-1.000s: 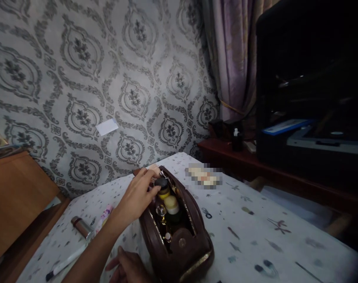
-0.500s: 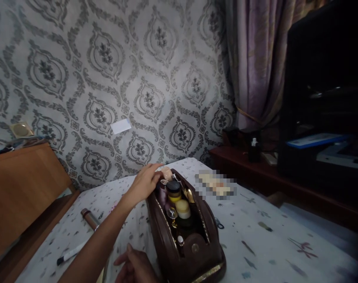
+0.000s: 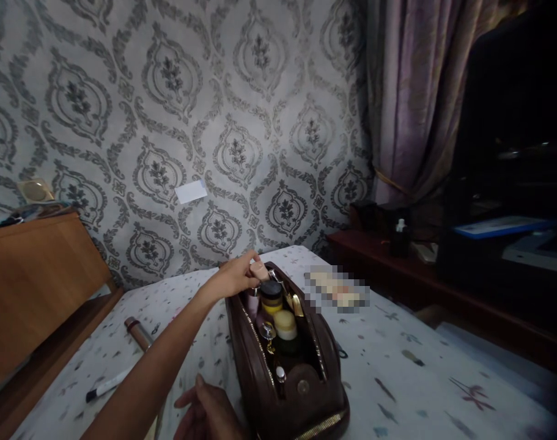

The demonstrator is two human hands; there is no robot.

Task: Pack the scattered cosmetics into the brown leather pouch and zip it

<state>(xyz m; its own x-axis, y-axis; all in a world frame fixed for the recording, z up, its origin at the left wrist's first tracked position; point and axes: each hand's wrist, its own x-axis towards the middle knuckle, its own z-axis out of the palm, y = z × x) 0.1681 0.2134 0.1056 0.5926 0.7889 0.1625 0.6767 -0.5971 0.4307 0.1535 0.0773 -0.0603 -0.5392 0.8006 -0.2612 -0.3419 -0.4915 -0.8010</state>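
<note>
A dark brown zippered cosmetic bag (image 3: 253, 391) stands unzipped on the patterned cloth. At its far end my left hand (image 3: 235, 276) has thumb and fingers closed around a small beige-topped container (image 3: 258, 271). Packed inside the bag are a black-lidded yellow jar (image 3: 272, 296), a jar with a cream lid (image 3: 285, 324), a bottle with a clear round cap (image 3: 268, 330) and a small silver-capped bottle (image 3: 280, 373). My right hand (image 3: 207, 412) rests beside the bag's near left side, fingers loosely apart and holding nothing; the frame's bottom edge cuts it off.
Left of the bag, a brown tube (image 3: 138, 333) and a white pen-like item with a black end (image 3: 106, 386) lie on the cloth, partly behind my forearm. A blurred flat item (image 3: 337, 288) lies to the right. A wooden headboard (image 3: 40, 275) borders the left.
My left fingers have shifted slightly up and closed on the beige-topped container. The bottle top they covered before shows more. My right hand has barely moved.
</note>
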